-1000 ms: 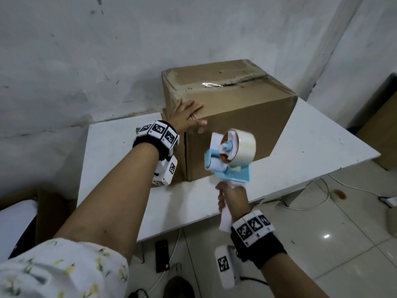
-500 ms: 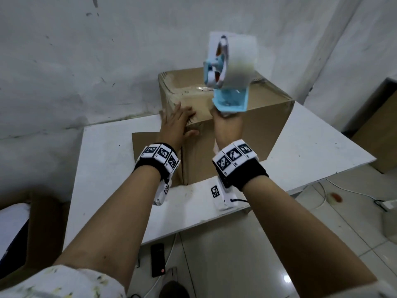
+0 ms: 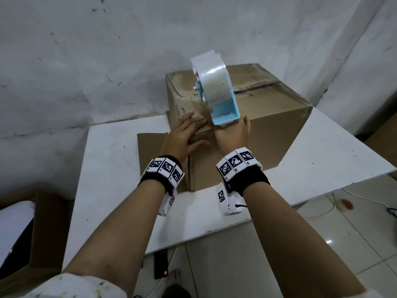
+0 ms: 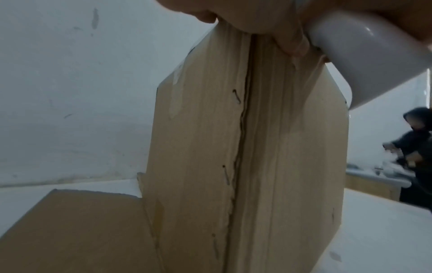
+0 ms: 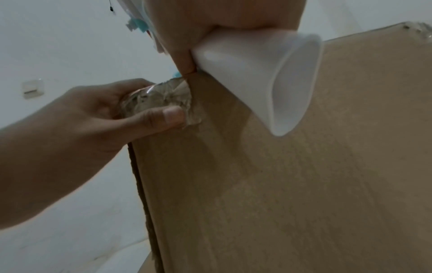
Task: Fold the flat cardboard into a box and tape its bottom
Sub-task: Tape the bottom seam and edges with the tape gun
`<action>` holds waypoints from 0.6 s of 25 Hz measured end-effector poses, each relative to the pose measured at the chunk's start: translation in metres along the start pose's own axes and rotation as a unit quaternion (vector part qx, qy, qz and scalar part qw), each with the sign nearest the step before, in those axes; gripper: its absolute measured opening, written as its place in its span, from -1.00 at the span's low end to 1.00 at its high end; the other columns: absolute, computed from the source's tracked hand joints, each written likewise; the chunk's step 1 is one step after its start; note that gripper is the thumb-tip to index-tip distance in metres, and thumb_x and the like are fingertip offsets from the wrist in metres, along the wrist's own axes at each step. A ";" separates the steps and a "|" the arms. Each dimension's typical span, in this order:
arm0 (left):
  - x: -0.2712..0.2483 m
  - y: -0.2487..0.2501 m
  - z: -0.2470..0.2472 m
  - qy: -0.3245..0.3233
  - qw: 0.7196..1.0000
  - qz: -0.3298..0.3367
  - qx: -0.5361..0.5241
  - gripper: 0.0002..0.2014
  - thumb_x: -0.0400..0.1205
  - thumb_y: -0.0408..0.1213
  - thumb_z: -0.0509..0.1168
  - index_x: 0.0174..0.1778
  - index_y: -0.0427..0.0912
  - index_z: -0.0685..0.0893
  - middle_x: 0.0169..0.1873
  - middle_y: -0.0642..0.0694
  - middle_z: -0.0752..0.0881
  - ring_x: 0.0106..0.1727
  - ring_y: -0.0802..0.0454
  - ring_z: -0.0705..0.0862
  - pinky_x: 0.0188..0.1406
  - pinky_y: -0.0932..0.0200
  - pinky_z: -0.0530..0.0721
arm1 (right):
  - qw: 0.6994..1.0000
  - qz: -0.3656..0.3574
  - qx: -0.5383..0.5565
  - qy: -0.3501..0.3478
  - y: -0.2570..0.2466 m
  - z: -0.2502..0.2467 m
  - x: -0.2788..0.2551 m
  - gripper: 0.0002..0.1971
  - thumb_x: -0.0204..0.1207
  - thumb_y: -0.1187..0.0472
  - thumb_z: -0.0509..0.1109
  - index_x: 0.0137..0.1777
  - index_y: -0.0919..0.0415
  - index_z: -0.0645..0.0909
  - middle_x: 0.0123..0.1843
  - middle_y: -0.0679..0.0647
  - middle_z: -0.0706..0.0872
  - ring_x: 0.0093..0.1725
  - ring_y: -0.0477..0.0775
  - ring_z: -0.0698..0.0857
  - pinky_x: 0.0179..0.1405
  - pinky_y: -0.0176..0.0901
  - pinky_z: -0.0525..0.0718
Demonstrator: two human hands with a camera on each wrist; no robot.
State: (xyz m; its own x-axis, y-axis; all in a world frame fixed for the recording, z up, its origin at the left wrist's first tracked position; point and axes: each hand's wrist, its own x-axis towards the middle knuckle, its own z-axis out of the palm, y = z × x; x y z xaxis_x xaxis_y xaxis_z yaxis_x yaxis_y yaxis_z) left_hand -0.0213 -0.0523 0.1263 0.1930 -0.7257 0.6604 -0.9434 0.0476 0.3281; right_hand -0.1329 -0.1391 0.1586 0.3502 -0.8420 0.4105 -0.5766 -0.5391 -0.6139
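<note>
A brown cardboard box (image 3: pixel 268 117) stands on the white table (image 3: pixel 111 190), its top seam running away from me. My left hand (image 3: pixel 184 134) lies at the near left top corner, fingers flat on top. Its thumb (image 5: pixel 163 118) presses crinkled clear tape (image 5: pixel 158 99) against the front face. My right hand (image 3: pixel 233 134) grips the white handle (image 5: pixel 257 73) of a blue-and-white tape dispenser (image 3: pixel 217 89). The dispenser rests over the box's near top edge, just right of the left hand. In the left wrist view the box corner (image 4: pixel 233 147) and handle (image 4: pixel 364 55) show.
One flap (image 3: pixel 154 151) lies flat on the table left of the box. A grey wall rises close behind. Another carton (image 3: pixel 43 233) sits on the floor at lower left, with a black device (image 3: pixel 161 265) and cables under the table. A person in dark clothes (image 4: pixel 418 144) is far right.
My right hand lifted the dispenser from below the table edge up over the box, then lowered it to the near top edge beside the left hand. The left hand stayed at the corner.
</note>
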 end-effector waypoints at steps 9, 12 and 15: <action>-0.001 0.005 0.002 0.023 0.996 -0.041 -0.077 -0.46 0.63 0.05 0.09 0.23 -0.32 0.69 0.18 -0.24 0.75 0.47 -0.19 0.47 0.51 0.43 0.20 | 1.000 0.002 -0.014 -0.005 0.000 -0.002 0.000 -0.74 0.52 0.02 0.27 0.09 0.08 0.69 0.13 0.04 0.77 0.25 0.03 0.64 0.55 -0.17 0.07; -0.004 0.005 0.005 0.002 0.997 -0.044 -0.058 -0.49 0.69 -0.02 0.02 0.43 -0.28 0.51 0.43 -0.25 0.55 0.58 -0.10 0.26 0.56 0.19 0.20 | 1.000 0.006 -0.005 -0.015 0.000 -0.005 0.001 -0.74 0.52 0.04 0.30 0.10 0.10 0.69 0.14 0.06 0.77 0.26 0.04 0.63 0.55 -0.16 0.09; -0.009 0.010 0.013 -0.029 0.974 -0.152 -0.166 -0.39 0.71 -0.26 0.09 0.59 -0.12 -0.11 0.66 -0.25 -0.06 0.65 0.01 -0.06 0.67 0.02 0.01 | 1.000 0.016 0.004 -0.021 -0.001 -0.005 0.002 -0.75 0.49 0.05 0.33 0.07 0.14 0.71 0.12 0.09 0.78 0.25 0.05 0.64 0.55 -0.17 0.10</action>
State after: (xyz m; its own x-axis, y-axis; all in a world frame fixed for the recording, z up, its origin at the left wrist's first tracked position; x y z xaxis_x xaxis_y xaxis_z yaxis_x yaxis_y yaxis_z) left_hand -0.0359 -0.0547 0.1145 0.4247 -0.7782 0.4627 -0.7040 0.0375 0.7092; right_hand -0.1350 -0.1402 0.1640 0.3626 -0.8589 0.3617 -0.5817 -0.5118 -0.6321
